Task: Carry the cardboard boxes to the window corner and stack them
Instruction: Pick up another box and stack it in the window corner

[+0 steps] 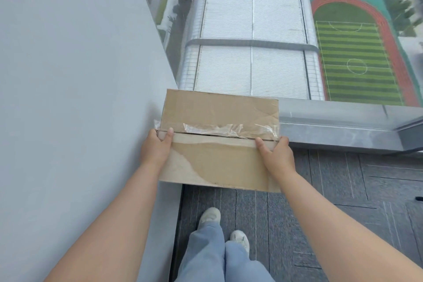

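Cardboard box (pixel 219 119) sits mid-frame, tucked into the corner where the wall meets the glass, top face toward the camera. A flap seam runs left to right and clear tape (pixel 217 129) is crumpled along it. The near flap has a paler patch.

Left hand (pixel 155 149) is clamped on the box's left end and right hand (pixel 278 155) on its right end. Both thumbs lie on top by the seam; the fingers go down the sides, out of sight. Hands are well apart, a full box length between them. Can't tell whether the box is resting on anything or just held, since its underside is hidden.

Room:
- Plain grey wall (pixel 68 75) fills the left of the frame, and the box's left edge is right beside it.
- Window (pixel 251 30) takes the upper centre and right, looking steeply down on a ribbed pale roof.
- Football pitch (pixel 357 59) ringed by a red running track (pixel 394 57) at upper right.
- Grey metal sill (pixel 343 126) runs right from the box along the foot of the glass.
- Floor is dark grey carpet tile (pixel 320 190) with thin stripes, lower centre and right.
- Pale shoes (pixel 209 215) and light blue jeans (pixel 206 254) at bottom centre, just short of the box's near edge.
- Small dark object (pixel 420 198) at the right edge, cut off, can't identify.
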`<action>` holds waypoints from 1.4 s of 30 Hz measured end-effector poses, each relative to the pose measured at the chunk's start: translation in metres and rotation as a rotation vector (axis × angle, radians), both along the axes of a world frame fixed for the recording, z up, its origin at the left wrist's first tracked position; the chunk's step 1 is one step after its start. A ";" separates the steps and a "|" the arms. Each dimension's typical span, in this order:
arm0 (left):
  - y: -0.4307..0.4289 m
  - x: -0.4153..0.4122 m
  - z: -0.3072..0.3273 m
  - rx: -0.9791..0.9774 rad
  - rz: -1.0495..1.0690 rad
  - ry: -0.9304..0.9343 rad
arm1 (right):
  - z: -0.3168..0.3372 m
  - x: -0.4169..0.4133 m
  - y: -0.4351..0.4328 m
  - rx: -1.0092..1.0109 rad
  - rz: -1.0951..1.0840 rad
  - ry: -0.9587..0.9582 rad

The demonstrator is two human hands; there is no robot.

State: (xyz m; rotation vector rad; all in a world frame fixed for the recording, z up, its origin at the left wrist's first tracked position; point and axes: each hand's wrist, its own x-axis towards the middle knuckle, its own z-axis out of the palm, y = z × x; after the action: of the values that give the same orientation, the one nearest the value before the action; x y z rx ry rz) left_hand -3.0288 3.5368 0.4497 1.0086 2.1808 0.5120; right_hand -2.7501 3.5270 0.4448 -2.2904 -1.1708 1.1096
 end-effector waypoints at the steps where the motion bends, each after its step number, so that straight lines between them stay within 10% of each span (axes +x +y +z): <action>1: 0.006 0.000 -0.005 -0.007 -0.002 0.003 | -0.005 -0.002 0.005 -0.014 -0.012 -0.001; 42: -0.035 -0.015 -0.069 0.007 -0.046 -0.025 | -0.060 -0.024 -0.014 -0.076 0.075 -0.071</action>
State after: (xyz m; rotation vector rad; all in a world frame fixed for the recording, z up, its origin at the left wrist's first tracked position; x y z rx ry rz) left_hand -3.0437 3.5015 0.3807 1.0483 2.1304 0.5089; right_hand -2.7737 3.5134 0.3849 -2.3792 -1.2712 1.1256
